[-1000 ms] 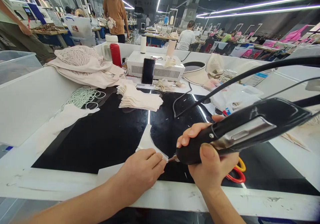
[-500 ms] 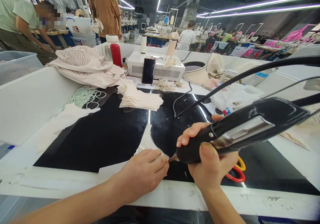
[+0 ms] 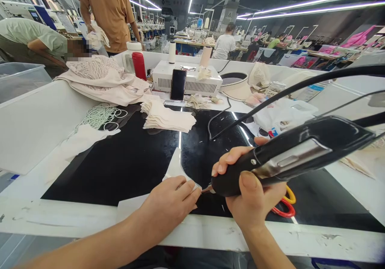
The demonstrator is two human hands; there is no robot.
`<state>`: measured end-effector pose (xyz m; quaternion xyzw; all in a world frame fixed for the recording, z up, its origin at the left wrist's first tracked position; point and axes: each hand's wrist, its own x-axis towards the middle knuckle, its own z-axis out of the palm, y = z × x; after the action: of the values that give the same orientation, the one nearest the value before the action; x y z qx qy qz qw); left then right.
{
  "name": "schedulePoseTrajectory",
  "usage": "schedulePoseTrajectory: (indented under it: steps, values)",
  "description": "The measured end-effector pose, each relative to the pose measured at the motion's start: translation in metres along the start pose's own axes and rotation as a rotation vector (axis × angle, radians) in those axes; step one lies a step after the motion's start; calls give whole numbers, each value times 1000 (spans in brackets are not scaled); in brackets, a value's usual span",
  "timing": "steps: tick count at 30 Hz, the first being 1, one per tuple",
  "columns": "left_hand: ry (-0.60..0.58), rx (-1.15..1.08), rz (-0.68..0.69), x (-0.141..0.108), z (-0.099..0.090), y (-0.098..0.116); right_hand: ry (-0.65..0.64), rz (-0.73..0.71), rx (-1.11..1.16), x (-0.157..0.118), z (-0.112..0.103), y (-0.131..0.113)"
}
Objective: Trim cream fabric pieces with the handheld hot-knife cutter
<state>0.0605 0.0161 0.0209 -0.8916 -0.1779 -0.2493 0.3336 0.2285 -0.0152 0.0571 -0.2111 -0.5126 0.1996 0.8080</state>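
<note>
My right hand (image 3: pixel 255 193) is wrapped round a black corded handheld tool (image 3: pixel 288 156) with a metal strip on its side. The tool's thin tip (image 3: pixel 208 189) points left and meets the edge of a pale fabric piece (image 3: pixel 176 165). Pressed together, the fingers of my left hand (image 3: pixel 173 201) hold that piece on the black board (image 3: pixel 120 172), close to the tip. Under my left wrist is a white sheet (image 3: pixel 129 205). Behind, a stack of cream fabric pieces (image 3: pixel 168 117) lies on the board.
Red and yellow scissors handles (image 3: pixel 284 208) lie beside my right wrist. Green cord (image 3: pixel 98 118) and a fabric heap (image 3: pixel 102 78) are at left. A white box (image 3: pixel 186 78), phone (image 3: pixel 178 84) and red bottle (image 3: pixel 138 65) stand behind. The tool's black cable (image 3: pixel 285 90) arches at right. People are beyond.
My left hand has shifted slightly left and its fingers have flattened a little on the fabric. The tool has barely moved. In the background, the person in brown has moved left and another bends lower.
</note>
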Motion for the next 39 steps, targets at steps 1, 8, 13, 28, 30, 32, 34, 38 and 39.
schedulePoseTrajectory:
  steps: [1, 8, 13, 28, 30, 32, 34, 38, 39]
  values:
    - [-1, 2, -3, 0, -1, 0, 3, -2, 0, 0, 0, 0]
    - [-12, 15, -17, 1, -6, -1, 2, -5, -5, -1, 0, 0]
    - [-27, 6, -47, -4, -3, 2, 3, 1, 1, -1, 0, 0]
    - [-41, 3, -109, -17, -8, 14, 36, 21, 49, 4, 6, 1]
    - [-43, -4, -112, -15, -9, 15, 30, 18, 47, 4, 6, 1]
    - [-41, -11, -110, -13, -10, 15, 30, 15, 45, 4, 5, 1]
    - [-31, -17, -116, -11, -12, 15, 28, 9, 39, 4, 5, 0]
    - [-31, -12, -138, -8, -14, 15, 23, 7, 23, 3, 5, -1]
    - [-35, -12, -140, -7, -14, 15, 22, 14, 15, 4, 5, 0]
